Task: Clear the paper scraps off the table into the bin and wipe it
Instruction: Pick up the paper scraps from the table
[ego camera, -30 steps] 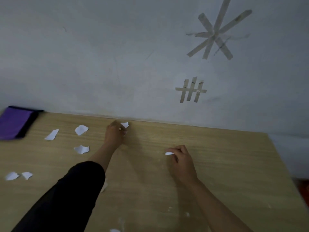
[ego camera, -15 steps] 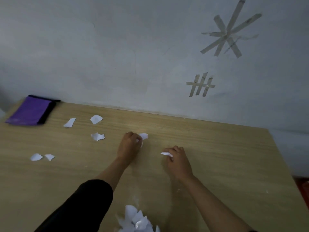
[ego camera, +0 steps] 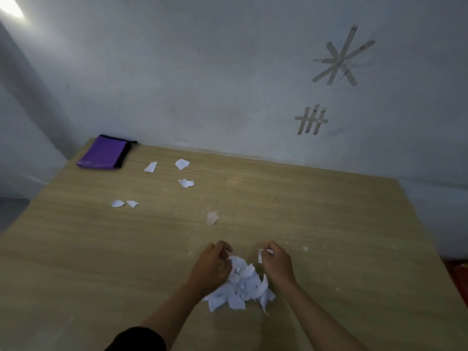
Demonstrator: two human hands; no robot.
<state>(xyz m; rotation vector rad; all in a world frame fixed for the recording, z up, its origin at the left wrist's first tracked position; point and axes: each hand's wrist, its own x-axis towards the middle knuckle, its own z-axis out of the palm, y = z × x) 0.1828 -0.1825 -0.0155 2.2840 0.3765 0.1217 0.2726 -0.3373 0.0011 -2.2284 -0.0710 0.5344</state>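
Note:
A pile of white paper scraps (ego camera: 241, 287) lies on the wooden table (ego camera: 329, 236) near me. My left hand (ego camera: 211, 267) rests at the pile's left side with curled fingers; a scrap in them cannot be made out. My right hand (ego camera: 277, 263) hovers at the pile's right side, pinching a small white scrap (ego camera: 260, 255). Several loose scraps lie farther off to the left: two (ego camera: 125, 203) side by side, one (ego camera: 186, 183) behind them, and two more (ego camera: 181, 163) near the wall. A faint blurred scrap (ego camera: 212, 217) sits mid-table.
A purple cloth (ego camera: 105, 155) with a black edge lies folded at the table's far left corner. The wall (ego camera: 228, 84) runs along the table's far edge, with tape marks on it. Small white specks dot the wood on the right.
Both hands drew back from the far part of the table toward me, ending beside the pile. The view tilted down, so the pile is fully in sight.

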